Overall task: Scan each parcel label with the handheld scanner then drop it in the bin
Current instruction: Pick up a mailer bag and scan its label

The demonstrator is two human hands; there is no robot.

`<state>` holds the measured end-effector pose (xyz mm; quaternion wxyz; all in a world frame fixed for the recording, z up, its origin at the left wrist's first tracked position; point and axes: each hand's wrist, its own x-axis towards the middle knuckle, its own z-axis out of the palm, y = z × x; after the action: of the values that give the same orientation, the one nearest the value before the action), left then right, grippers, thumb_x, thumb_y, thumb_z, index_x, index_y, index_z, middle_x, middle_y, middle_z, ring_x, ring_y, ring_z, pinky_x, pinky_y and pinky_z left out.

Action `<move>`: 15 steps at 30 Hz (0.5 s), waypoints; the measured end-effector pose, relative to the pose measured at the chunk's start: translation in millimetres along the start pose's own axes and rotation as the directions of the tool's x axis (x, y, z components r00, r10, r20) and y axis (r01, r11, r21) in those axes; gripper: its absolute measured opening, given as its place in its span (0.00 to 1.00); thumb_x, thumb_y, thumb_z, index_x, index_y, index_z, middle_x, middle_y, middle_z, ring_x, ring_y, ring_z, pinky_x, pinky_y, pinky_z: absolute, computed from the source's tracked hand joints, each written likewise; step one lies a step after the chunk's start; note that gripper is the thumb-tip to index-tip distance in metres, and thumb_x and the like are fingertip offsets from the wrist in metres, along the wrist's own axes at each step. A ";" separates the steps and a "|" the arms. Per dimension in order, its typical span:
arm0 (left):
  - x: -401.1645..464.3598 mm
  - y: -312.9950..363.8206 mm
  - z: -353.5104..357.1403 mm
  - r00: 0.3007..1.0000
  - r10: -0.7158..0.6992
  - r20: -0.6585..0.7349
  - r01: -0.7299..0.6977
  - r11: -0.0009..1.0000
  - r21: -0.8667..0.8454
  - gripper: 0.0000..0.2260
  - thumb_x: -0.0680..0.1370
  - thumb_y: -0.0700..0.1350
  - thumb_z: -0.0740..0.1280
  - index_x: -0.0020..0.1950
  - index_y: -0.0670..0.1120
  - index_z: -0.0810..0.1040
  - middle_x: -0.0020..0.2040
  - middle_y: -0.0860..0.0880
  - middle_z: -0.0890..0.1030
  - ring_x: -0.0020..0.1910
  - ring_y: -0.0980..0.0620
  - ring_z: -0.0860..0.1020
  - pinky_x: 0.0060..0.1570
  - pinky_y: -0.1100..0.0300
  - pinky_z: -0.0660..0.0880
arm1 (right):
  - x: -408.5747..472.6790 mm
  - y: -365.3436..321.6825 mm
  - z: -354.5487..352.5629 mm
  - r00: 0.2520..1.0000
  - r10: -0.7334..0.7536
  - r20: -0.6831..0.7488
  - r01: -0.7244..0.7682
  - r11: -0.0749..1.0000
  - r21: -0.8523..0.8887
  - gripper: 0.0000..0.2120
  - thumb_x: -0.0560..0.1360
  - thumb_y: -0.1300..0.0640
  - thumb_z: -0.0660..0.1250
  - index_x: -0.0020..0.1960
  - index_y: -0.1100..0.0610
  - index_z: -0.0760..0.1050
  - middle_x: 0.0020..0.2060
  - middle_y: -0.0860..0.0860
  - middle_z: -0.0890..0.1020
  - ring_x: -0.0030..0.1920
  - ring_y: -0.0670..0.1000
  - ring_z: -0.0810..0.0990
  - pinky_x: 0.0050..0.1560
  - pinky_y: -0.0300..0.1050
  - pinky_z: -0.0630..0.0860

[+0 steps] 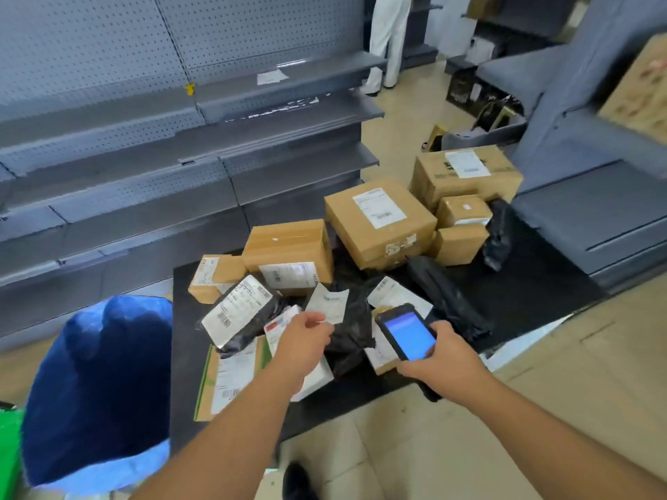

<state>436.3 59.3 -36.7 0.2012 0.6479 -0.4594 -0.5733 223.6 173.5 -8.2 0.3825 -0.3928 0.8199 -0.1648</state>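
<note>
A low black platform point(523, 294) holds a pile of brown cardboard boxes and black plastic mailers, beside an open blue bag-lined bin point(97, 384). The left hand point(303, 341) pinches a black mailer's white label point(330, 303); the right hand point(445, 359) grips a black handheld scanner with a lit blue screen point(406, 332).

A low black platform point(534, 294) carries cardboard boxes point(379, 221) and black labelled mailer bags point(238, 319).

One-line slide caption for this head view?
Right hand holds the scanner while left hand pinches a black parcel's label, blue bin alongside.
</note>
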 end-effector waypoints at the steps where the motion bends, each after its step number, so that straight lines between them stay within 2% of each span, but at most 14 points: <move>1: -0.8 5.0 13.5 1.000 0.005 0.017 -0.005 1.000 0.009 0.11 0.81 0.44 0.70 0.63 0.50 0.78 0.53 0.48 0.83 0.51 0.50 0.82 0.51 0.55 0.78 | -0.5 9.7 -10.6 1.000 0.013 -0.013 -0.012 1.000 0.013 0.33 0.67 0.46 0.81 0.62 0.51 0.66 0.50 0.50 0.77 0.45 0.48 0.79 0.34 0.40 0.72; 5: 3.7 25.6 61.9 0.996 0.046 0.078 -0.052 0.995 0.081 0.11 0.81 0.44 0.70 0.63 0.50 0.78 0.52 0.48 0.83 0.49 0.51 0.82 0.50 0.55 0.80 | 2.5 41.0 -46.4 0.995 0.073 -0.065 -0.069 0.996 0.061 0.32 0.69 0.47 0.81 0.62 0.49 0.63 0.50 0.51 0.77 0.46 0.48 0.80 0.33 0.39 0.71; 10: 14.0 51.7 112.4 0.984 0.064 0.165 -0.097 0.974 0.205 0.10 0.83 0.47 0.68 0.64 0.53 0.76 0.55 0.50 0.82 0.53 0.48 0.83 0.46 0.56 0.79 | 19.2 70.8 -79.2 0.982 0.146 -0.117 -0.135 0.986 0.095 0.31 0.69 0.46 0.80 0.62 0.49 0.65 0.48 0.50 0.78 0.44 0.48 0.80 0.32 0.40 0.70; 13: 30.5 66.0 140.7 0.978 0.049 0.203 -0.099 0.964 0.245 0.11 0.83 0.45 0.66 0.65 0.54 0.75 0.56 0.49 0.82 0.46 0.52 0.80 0.40 0.60 0.75 | 37.6 82.0 -98.1 0.975 0.186 -0.125 -0.172 0.979 0.113 0.31 0.69 0.46 0.80 0.63 0.48 0.64 0.49 0.50 0.77 0.44 0.47 0.80 0.31 0.38 0.69; 15: 46.0 76.7 159.7 0.976 0.041 0.216 -0.096 0.962 0.254 0.12 0.83 0.44 0.66 0.65 0.54 0.76 0.56 0.50 0.82 0.47 0.53 0.80 0.41 0.61 0.75 | 53.3 86.4 -112.0 0.967 0.211 -0.144 -0.195 0.974 0.117 0.32 0.69 0.46 0.80 0.63 0.49 0.64 0.49 0.50 0.77 0.44 0.48 0.80 0.31 0.39 0.69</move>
<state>256.6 25.6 -43.7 0.0839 0.5886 -0.5723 -0.5648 72.9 184.1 -10.9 0.3518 -0.2728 0.8737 -0.1964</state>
